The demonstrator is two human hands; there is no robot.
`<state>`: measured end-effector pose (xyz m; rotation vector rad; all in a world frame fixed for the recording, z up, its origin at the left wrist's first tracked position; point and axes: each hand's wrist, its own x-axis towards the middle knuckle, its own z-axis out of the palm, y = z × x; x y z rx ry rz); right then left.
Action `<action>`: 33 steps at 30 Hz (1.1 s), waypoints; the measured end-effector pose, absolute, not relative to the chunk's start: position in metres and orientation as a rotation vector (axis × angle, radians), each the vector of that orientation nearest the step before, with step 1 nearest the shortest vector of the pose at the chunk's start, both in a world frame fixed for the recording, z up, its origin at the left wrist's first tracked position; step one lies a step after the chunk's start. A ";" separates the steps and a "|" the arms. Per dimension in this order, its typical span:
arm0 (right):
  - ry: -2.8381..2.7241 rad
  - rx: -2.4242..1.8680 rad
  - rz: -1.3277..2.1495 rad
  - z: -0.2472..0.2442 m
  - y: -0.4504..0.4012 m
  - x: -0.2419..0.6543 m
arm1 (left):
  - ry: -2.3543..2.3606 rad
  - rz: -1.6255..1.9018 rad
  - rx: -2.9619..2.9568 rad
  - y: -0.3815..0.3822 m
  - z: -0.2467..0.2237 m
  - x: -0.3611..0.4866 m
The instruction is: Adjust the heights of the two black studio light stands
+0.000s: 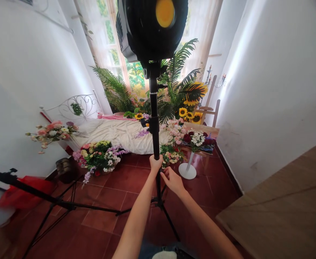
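A black light stand [155, 140] rises upright in front of me, carrying a large black studio light [141, 32] with an orange disc on its back. My left hand [156, 163] is wrapped round the stand's pole. Just right of and below it, my right hand [173, 181] has its thumb and fingers curled together against the pole, pinching a small dark knob, mostly hidden by the fingertips. A second knob [143, 122] sits higher up on a collar. The stand's legs [171, 223] spread out over the floor.
Another black stand [44, 196] leans across the left. Behind are a bed [120, 133], flower bunches [97, 156], palm fronds [114, 86] and a wooden easel [210, 108]. A round white table base [187, 171] stands right, near a brown panel [282, 205].
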<state>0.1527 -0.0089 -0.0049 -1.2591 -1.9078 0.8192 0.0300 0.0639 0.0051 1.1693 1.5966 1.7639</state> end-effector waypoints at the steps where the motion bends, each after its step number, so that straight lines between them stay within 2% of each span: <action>1: -2.008 -1.250 0.657 -0.001 -0.009 0.154 | 1.598 1.765 1.173 0.064 0.005 0.030; 4: -2.183 -1.272 0.360 0.008 -0.008 0.154 | 1.598 1.765 1.180 0.063 0.006 0.030; 7: -2.261 -1.326 0.215 0.014 -0.005 0.150 | 1.586 1.756 1.193 0.063 0.007 0.030; 15: -2.225 -1.413 0.317 0.009 -0.006 0.143 | 1.599 1.748 1.197 0.064 0.008 0.031; 17: -2.134 -1.413 0.441 0.003 -0.004 0.140 | 1.590 1.749 1.184 0.064 0.009 0.031; 19: -1.969 -1.374 0.705 -0.004 -0.001 0.135 | 1.582 1.755 1.168 0.063 0.010 0.031; 23: -1.359 -1.181 1.613 -0.013 0.005 0.126 | 1.560 1.760 1.144 0.063 0.010 0.031; 25: -1.024 -1.052 1.931 -0.015 0.005 0.123 | 1.548 1.755 1.133 0.063 0.010 0.031; 28: -0.674 -0.827 2.121 -0.017 -0.001 0.121 | 1.564 1.747 1.126 0.064 0.008 0.031; 33: -0.375 -0.546 2.156 -0.020 -0.008 0.115 | 1.585 1.743 1.159 0.065 0.006 0.031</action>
